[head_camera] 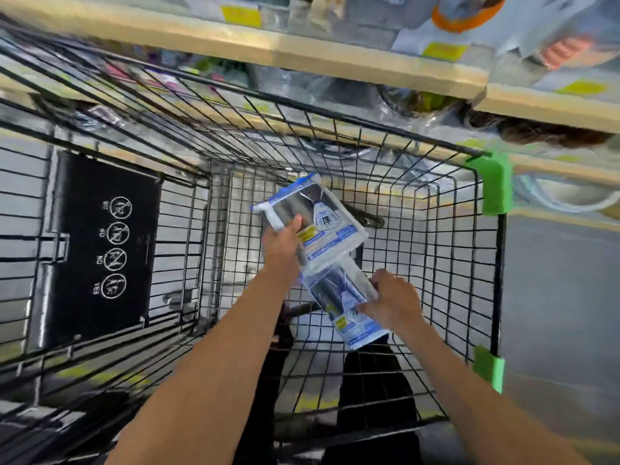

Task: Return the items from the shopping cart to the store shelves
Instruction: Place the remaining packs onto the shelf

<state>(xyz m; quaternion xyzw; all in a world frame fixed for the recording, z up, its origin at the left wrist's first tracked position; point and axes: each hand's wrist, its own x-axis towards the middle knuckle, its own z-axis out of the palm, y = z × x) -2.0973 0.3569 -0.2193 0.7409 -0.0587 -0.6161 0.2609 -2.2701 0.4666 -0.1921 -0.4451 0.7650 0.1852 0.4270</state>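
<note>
Two bare forearms reach forward and down from the lower edge of the view into the basket of a black wire shopping cart (436, 229). Left hand (281, 245): extended farther, thumb laid over the front of a flat blue-and-white packet (322, 223), fingers curled behind its left edge; the packet is tilted, its top pointing away from the person, and held above the cart floor. Right hand (392, 303): nearer the body, fingers curled over the right edge of a second packet (342, 303) of the same design, which lies just below the first and is overlapped by its lower end. Both packets sit inside the cart, roughly at its centre; whether the second one rests on the wire floor cannot be told. Green plastic corner guards (496, 182) mark the cart's right rim. A black panel with white circular pictograms (104, 250) hangs on the folded seat flap at left. Beyond the cart's far rim run pale wooden store shelves (302, 52) carrying blurred packaged goods and yellow price labels (241, 15). Grey floor shows through the wire mesh
</note>
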